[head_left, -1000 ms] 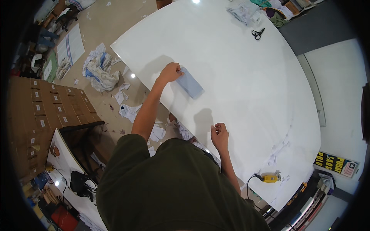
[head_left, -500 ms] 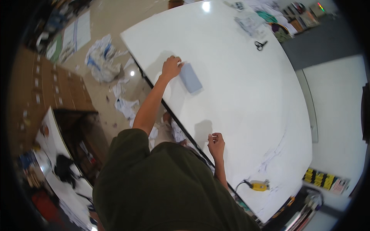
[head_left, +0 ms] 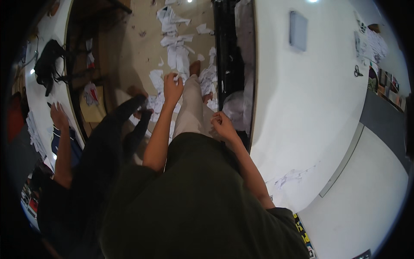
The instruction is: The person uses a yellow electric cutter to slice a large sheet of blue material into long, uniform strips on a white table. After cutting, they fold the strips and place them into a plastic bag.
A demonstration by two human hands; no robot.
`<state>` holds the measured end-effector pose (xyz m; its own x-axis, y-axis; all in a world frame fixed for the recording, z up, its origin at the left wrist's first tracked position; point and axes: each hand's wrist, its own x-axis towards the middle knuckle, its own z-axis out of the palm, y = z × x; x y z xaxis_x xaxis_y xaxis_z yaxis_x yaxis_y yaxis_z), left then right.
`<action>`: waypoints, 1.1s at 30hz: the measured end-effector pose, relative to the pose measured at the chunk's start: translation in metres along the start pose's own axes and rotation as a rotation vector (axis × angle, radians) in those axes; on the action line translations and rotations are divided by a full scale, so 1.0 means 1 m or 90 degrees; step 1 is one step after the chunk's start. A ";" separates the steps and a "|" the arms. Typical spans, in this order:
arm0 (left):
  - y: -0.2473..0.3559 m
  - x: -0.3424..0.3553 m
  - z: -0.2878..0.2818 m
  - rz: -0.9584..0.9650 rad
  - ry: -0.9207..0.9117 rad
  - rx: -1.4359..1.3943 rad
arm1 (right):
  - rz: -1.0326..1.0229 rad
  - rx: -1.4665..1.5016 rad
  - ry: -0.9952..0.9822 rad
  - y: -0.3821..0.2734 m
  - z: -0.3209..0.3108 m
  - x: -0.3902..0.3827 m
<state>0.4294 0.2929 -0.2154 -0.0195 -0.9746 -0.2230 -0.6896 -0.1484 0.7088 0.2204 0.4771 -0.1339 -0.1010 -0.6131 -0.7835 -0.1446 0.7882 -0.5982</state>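
My left hand (head_left: pixel 173 90) is raised in front of my left side, above the scrap-strewn floor. Its fingers are bent together, with a small pale bit at the tips that I cannot make out. Lower and to the right, my right hand (head_left: pixel 224 126) hangs beside the table's dark edge. Its fingers are curled in, and whatever they may hold is hidden. Both hands are off the white table (head_left: pixel 297 103). A pale blue-grey rectangular block (head_left: pixel 298 31), perhaps a neat stack, lies at the table's far part, away from both hands.
White scraps (head_left: pixel 177 54) litter the floor ahead. Black scissors (head_left: pixel 358 71) lie at the table's right side. On my left, a co-worker's hand (head_left: pixel 59 115) is over another white table (head_left: pixel 51 26), which bears a black bag (head_left: pixel 51 64).
My view has swung left. My left hand has come away from the blue-grey block, which stays on the table. My right hand has left its place over the table. A co-worker is now visible.
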 end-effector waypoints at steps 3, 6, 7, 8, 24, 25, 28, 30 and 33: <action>-0.087 -0.081 0.008 -0.192 -0.190 0.119 | 0.092 -0.086 0.100 0.070 0.028 0.038; -0.115 -0.141 0.014 -0.385 -0.330 0.157 | 0.230 -0.080 0.218 0.138 0.030 0.054; -0.129 -0.164 0.017 -0.412 -0.371 0.169 | 0.263 -0.067 0.247 0.156 0.027 0.054; -0.151 -0.178 0.026 -0.432 -0.410 0.185 | 0.292 -0.048 0.280 0.170 0.025 0.061; -0.264 -0.171 0.098 -0.340 -0.414 0.233 | 0.116 -0.404 0.961 0.312 -0.120 0.094; -0.263 -0.167 0.102 -0.348 -0.417 0.235 | 0.015 -0.403 1.027 0.314 -0.148 0.102; -0.246 -0.153 0.105 -0.363 -0.441 0.251 | -0.128 -0.400 1.125 0.285 -0.206 0.124; -0.242 -0.154 0.106 -0.356 -0.428 0.249 | -0.140 -0.354 1.182 0.268 -0.225 0.134; -0.243 -0.157 0.109 -0.354 -0.404 0.230 | -0.061 -0.413 1.196 0.297 -0.262 0.135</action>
<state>0.5211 0.5007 -0.4254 0.0627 -0.4874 -0.8709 -0.9010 -0.4030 0.1607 -0.0946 0.6146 -0.3732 -0.7328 -0.2626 0.6277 -0.4389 0.8874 -0.1411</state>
